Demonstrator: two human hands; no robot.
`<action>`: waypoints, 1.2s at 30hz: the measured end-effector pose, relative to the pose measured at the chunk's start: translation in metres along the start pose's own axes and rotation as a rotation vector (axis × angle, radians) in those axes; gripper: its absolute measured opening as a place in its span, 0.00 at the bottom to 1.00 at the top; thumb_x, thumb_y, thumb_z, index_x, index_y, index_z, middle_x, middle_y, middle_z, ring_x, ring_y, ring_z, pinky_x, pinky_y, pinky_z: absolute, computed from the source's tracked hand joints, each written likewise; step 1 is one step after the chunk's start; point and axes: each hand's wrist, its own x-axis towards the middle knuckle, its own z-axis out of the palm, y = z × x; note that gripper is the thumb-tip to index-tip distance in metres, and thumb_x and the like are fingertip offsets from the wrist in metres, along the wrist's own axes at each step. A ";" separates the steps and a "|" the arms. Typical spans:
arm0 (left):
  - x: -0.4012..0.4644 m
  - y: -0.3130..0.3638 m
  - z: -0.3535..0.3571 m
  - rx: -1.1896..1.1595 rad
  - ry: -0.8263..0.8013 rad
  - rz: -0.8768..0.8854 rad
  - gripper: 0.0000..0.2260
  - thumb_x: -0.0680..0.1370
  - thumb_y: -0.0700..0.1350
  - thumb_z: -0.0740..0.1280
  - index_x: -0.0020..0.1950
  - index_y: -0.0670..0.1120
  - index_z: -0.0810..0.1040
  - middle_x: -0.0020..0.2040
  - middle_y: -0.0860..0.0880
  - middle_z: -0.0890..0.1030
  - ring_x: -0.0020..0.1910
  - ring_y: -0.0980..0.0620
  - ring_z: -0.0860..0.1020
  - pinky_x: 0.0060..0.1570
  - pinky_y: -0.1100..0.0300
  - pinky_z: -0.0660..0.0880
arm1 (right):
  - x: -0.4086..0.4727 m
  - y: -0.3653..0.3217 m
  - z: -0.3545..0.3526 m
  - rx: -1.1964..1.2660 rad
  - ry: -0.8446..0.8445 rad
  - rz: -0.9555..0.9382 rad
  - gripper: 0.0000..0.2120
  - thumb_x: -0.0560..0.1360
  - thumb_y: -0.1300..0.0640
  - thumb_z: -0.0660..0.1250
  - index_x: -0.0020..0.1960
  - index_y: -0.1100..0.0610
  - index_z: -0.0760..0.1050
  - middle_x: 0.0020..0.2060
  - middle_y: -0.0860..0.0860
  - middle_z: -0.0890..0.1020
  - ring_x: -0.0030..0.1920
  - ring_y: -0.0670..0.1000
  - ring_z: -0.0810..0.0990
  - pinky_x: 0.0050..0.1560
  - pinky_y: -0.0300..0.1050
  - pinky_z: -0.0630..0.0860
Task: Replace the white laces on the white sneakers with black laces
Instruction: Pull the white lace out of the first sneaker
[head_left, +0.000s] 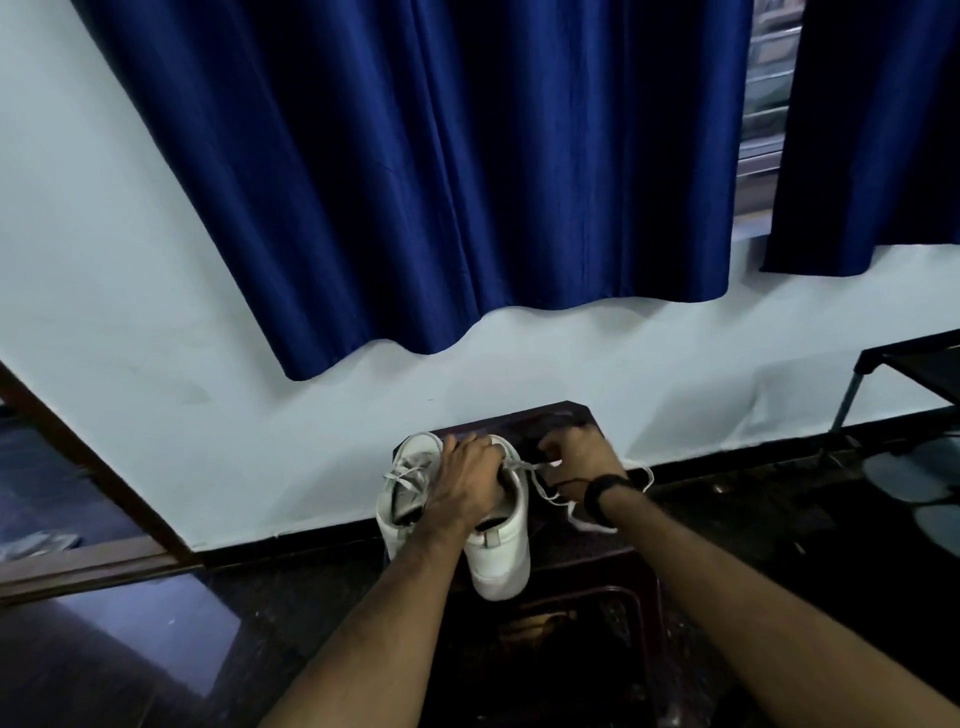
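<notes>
The two white sneakers (498, 551) lay on the dark table (576, 415), toes toward the wall. The left hand (462, 483) gripped one. The right hand (576, 457) pinched a white lace (540, 486).

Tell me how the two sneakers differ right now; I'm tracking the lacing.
The left hand rests over the right sneaker; the left sneaker is untouched. The right sneaker's lace trails loose toward the right hand, which pinches it; the left sneaker's lace stays crossed over its tongue. Both are white, on the stool.
</notes>
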 end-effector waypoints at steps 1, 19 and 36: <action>0.002 0.000 0.001 -0.003 0.014 -0.015 0.13 0.71 0.46 0.65 0.55 0.51 0.80 0.57 0.51 0.79 0.60 0.49 0.73 0.58 0.54 0.61 | -0.002 -0.002 0.009 -0.027 -0.042 -0.034 0.13 0.69 0.50 0.67 0.53 0.50 0.80 0.51 0.55 0.82 0.55 0.59 0.77 0.52 0.46 0.75; -0.006 -0.004 0.009 -0.302 0.147 0.049 0.05 0.65 0.47 0.69 0.38 0.47 0.80 0.39 0.49 0.78 0.44 0.47 0.76 0.45 0.53 0.72 | -0.008 -0.023 0.029 0.605 0.145 0.103 0.13 0.64 0.49 0.71 0.48 0.50 0.77 0.41 0.48 0.82 0.43 0.49 0.80 0.46 0.47 0.79; 0.004 -0.030 -0.021 -0.687 -0.187 -0.112 0.08 0.70 0.57 0.72 0.33 0.56 0.82 0.34 0.56 0.81 0.39 0.56 0.79 0.43 0.58 0.74 | -0.040 -0.043 0.054 0.478 0.258 0.134 0.14 0.74 0.59 0.65 0.59 0.59 0.73 0.51 0.58 0.81 0.54 0.61 0.78 0.47 0.51 0.74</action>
